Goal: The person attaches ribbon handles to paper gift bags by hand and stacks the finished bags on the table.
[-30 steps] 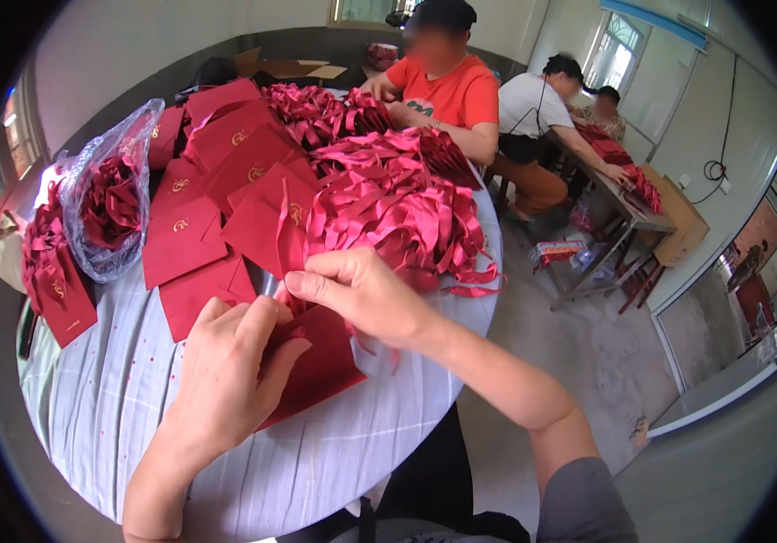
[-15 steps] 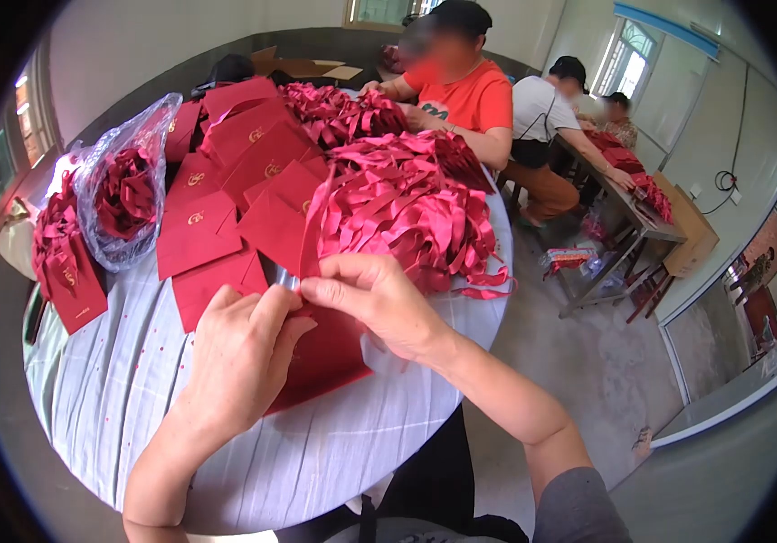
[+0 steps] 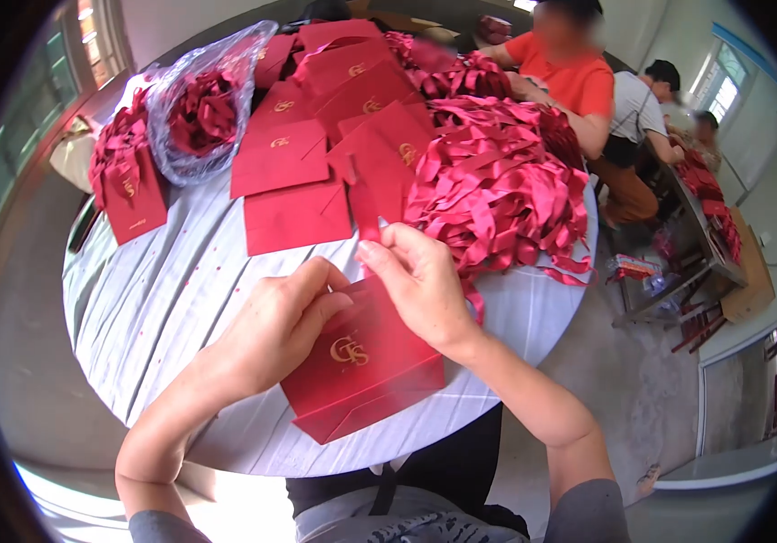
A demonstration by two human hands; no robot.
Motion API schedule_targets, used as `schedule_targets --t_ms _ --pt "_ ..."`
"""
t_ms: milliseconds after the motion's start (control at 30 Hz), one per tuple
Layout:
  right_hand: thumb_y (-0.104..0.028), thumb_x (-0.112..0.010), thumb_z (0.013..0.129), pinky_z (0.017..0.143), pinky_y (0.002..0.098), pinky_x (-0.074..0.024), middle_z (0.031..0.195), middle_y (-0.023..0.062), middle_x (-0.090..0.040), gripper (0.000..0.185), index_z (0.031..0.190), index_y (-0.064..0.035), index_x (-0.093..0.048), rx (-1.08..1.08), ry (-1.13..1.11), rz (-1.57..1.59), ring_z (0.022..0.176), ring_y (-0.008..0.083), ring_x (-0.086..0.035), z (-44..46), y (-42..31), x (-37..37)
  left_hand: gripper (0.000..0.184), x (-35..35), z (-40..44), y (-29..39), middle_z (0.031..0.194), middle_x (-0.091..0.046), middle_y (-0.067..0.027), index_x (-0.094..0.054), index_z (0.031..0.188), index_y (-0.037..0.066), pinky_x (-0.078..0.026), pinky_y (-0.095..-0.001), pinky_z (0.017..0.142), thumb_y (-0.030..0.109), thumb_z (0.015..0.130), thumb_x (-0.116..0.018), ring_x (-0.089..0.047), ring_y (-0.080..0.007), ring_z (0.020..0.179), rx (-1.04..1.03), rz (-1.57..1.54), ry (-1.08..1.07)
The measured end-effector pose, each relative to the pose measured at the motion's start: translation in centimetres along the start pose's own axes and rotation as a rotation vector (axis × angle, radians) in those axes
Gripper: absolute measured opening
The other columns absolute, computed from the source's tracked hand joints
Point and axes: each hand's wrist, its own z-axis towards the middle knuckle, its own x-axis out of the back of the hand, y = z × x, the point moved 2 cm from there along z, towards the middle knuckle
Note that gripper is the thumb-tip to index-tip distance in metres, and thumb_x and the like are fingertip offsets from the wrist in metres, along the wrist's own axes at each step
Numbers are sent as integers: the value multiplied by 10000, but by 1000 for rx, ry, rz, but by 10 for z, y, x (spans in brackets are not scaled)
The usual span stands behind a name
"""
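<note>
The bag [image 3: 384, 362] lies at the table's [image 3: 253, 452] near edge, its base toward five o'clock and its top edge toward eleven. From its middle, the left hand [image 3: 271, 317] is at ten, fingers curled closed at that top edge, their exact hold hidden. The right hand [image 3: 425, 281], at one, pinches ribbon [image 3: 364, 206] rising toward twelve. Both hands are close to the top.

Smooth, low-sheen red paper is seen in the gift bag [image 3: 366, 357], marked with 1 glossy gold monogram [image 3: 349, 351]. Satiny ribbons [image 3: 506, 181], a crinkled clear plastic bag [image 3: 200, 113] and a creased cloth tablecloth [image 3: 171, 299] are shown.
</note>
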Motion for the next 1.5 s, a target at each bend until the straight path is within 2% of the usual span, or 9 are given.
schedule_targets --t_ms 133,300,567,733,867,1033,1133,1300,1500 --pt "-82 -540 912 632 182 -424 723 -7 -554 173 769 10 -508 -59 -1 25 702 18 -512 -1 15 7 60 21 -9 -30 793 -558 -136 -544 869 -24 -424 -302 627 33 874 -527 -559 -217 700 -74 112 379" --pt "-106 -565 891 462 249 -300 545 3 -417 231 715 11 -471 3 74 -43 528 37 -352 -2 23 5 539 16 -27 -50 642 -540 -46 -604 831 -54 -418 -276 583 428 960 -399 -498 -117 615 457 -220 -63" --pt "-94 -555 897 477 251 -352 596 61 -525 191 761 23 -492 -8 31 -67 539 62 -444 -6 22 4 322 -6 -5 -53 753 -640 -33 -667 932 -34 -445 -232 651 271 908 -567 -539 -59 675 550 -819 -9" --pt "-80 -563 887 482 270 -384 613 106 -535 151 800 21 -494 -8 5 -199 523 111 -486 -16 20 -3 191 -7 6 -47 584 -549 -98 -594 795 -53 -417 -286 529 116 870 -547 -523 -107 553 265 -212 261" --pt "-66 -541 907 463 201 -297 586 -26 -432 167 772 -10 -461 17 44 -264 544 10 -352 -19 13 -10 142 -20 2 -59 692 -581 -218 -546 824 -60 -444 -361 598 71 863 -506 -584 -323 616 279 -136 290" --pt "-71 -544 906 447 211 -274 559 -25 -402 194 752 -18 -439 14 47 -339 528 11 -331 -21 16 -13 139 -25 -1 -66 715 -589 -224 -537 822 -56 -451 -369 604 74 864 -512 -600 -353 661 307 -150 316" --pt "-51 -567 872 490 335 -431 655 150 -551 133 813 7 -463 7 31 -410 541 243 -585 -22 19 -13 137 -28 -3 -69 724 -591 -229 -530 812 -54 -453 -374 596 72 863 -522 -601 -371 676 293 -164 342" --pt "-38 -523 912 478 185 -318 624 -36 -453 128 809 -16 -451 75 37 -305 559 5 -376 -26 16 -17 121 -26 -8 -67 698 -587 -225 -527 814 -47 -445 -370 561 64 865 -528 -599 -375 645 255 -146 346" --pt "-51 -551 893 498 207 -378 637 61 -571 161 1012 23 -470 13 -85 -381 570 27 -466 -23 24 -18 113 -22 -16 -65 724 -575 -215 -522 894 -36 -439 -405 590 54 836 -555 -592 -363 698 328 -38 237"
